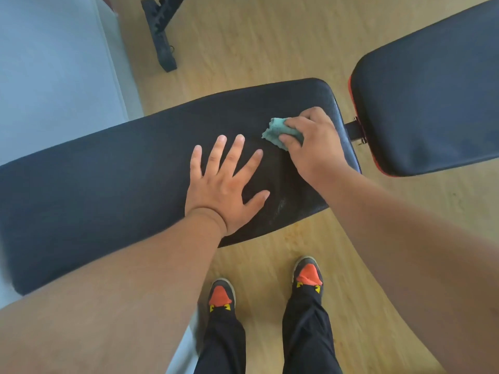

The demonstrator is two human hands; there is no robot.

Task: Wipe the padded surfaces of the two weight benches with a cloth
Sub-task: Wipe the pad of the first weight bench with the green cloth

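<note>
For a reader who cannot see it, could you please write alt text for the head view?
The right hand presses a teal cloth on a black bench pad while the left hand lies flat beside it. A second pad sits at right.

A gym room: two black padded weight benches (108,179) and a black equipment frame (162,36) on wood-look flooring (256,36).

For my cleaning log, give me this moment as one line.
right hand: grips cloth on long bench pad | left hand: flat on pad | second pad: untouched
</note>
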